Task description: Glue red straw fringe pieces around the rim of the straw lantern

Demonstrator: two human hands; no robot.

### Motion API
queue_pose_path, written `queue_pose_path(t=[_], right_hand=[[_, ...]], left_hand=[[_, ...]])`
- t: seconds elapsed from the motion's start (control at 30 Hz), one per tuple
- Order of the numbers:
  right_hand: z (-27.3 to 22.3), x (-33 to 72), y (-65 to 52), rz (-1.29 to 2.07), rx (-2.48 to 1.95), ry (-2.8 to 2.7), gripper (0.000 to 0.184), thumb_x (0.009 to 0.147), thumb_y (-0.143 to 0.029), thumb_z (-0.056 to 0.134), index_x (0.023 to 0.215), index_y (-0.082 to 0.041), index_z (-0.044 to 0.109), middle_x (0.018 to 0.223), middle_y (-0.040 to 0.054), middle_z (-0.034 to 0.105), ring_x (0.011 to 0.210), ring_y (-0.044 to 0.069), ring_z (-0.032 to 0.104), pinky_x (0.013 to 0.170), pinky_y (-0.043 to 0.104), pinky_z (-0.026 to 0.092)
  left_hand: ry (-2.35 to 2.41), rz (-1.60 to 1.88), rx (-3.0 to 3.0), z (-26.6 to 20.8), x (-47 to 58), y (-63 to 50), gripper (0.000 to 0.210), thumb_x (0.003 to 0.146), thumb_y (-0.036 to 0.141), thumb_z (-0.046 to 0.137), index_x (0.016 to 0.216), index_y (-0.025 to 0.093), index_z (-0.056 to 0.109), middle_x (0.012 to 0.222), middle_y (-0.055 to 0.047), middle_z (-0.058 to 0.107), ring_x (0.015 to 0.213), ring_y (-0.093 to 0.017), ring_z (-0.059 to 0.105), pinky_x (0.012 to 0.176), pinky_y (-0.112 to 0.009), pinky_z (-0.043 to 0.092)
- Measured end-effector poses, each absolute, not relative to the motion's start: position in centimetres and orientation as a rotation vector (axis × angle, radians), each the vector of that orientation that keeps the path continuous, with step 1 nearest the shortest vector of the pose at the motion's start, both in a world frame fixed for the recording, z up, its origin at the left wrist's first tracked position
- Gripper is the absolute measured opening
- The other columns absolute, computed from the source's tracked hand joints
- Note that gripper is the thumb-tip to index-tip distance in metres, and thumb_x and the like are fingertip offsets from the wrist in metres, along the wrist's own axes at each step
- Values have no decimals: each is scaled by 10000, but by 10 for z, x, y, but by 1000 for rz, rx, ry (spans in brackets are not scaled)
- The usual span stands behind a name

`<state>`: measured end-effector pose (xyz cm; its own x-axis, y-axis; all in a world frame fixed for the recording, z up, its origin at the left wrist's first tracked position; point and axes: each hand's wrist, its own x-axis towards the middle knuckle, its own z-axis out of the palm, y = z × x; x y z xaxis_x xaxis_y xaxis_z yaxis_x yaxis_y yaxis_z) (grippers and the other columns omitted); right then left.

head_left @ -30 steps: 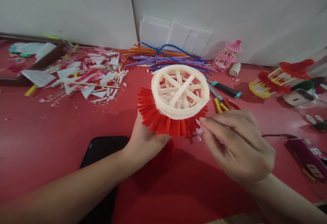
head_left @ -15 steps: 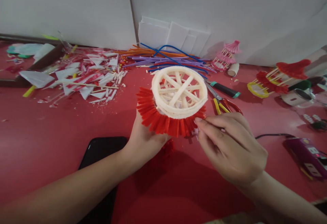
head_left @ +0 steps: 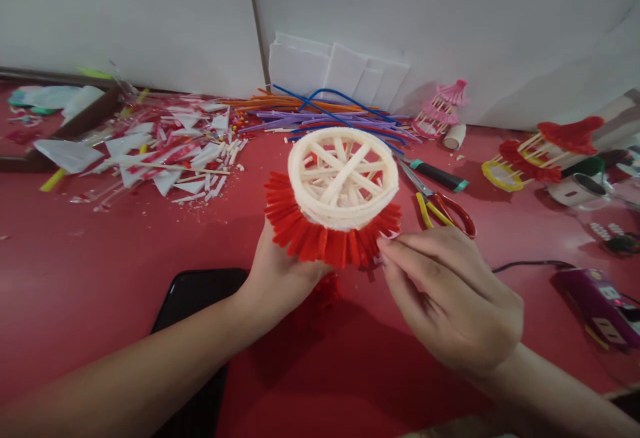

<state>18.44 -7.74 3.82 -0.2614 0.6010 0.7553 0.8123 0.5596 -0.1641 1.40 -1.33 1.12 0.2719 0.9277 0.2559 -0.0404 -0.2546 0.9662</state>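
A craft model of pipe cleaners has a cream spoked ring (head_left: pixel 345 215) on top and a red pleated skirt (head_left: pixel 320 241) flaring out beneath it. My left hand (head_left: pixel 287 268) is wrapped round the model from below, its fingers mostly hidden by the skirt. At the skirt's right edge, my right hand (head_left: pixel 450 291) is closed in a pinch, thumb and fingertips together. Something small and pale pink shows at those fingertips; whether it is a nail or a scrap, I cannot make out.
Pliers (head_left: pixel 435 208) and a black-and-teal cutter (head_left: pixel 437 175) lie behind my right hand. Coloured pipe cleaners (head_left: pixel 325 118), paper scraps (head_left: pixel 165 151) and finished models (head_left: pixel 443 108) line the back. A black phone (head_left: pixel 200 298) lies under my left forearm; a purple power strip (head_left: pixel 597 305) sits right.
The model has shifted slightly left and its ring tilts a little differently. My right hand keeps its pinch at the red skirt's edge.
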Motion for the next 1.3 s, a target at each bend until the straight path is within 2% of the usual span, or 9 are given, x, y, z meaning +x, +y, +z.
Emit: queue_pose_path(t=[0.2,0.47,0.73,0.9,1.17,1.3], right_hand=[[45,202,-72,-510,-1054,-2019,303,727,-116,752,1015,-182,689,914,51,665,794,149,603,742,320,521],[37,206,-70,-528,-1111,-1890,310,684,-95,791,918,-283,717,882,1,666,747,135,589,653,308,514],[37,211,-69,-620,-1037,-1965,348,676,-129,805,952,-325,726,958,-1,668,825,153,589,716,309,527],[37,211,-70,-620,-1022,-1970,326,682,-121,796,938,-312,733,994,15,666,880,173,579,742,325,527],[40,210,-69,-565,-1017,-2017,297,721,-96,747,950,-283,720,1009,27,650,871,170,583,754,329,509],[41,210,-69,-561,-928,-2050,243,784,-221,666,1026,-215,687,1061,66,617,872,186,598,773,371,496]], left_hand=[[770,1168,1381,10,15,-12,555,700,324,802,1208,215,609,1124,-88,736,1192,-300,608,1050,-447,480],[698,1077,1440,12,15,-11,597,672,280,822,1226,212,607,1210,-110,700,1199,-298,606,1057,-456,467],[676,1001,1413,11,12,-10,610,661,277,825,1222,189,605,1271,-136,662,1208,-307,596,1058,-481,454],[643,986,1347,9,10,-11,521,656,239,827,1140,176,645,1260,-134,669,1157,-286,635,1022,-429,493],[637,1013,1451,13,14,-11,577,665,286,821,1202,209,624,1233,-121,684,1189,-311,610,1028,-471,484],[646,1011,1411,13,13,-13,527,685,281,808,1181,220,641,1253,-106,674,1203,-310,599,1043,-467,469]])
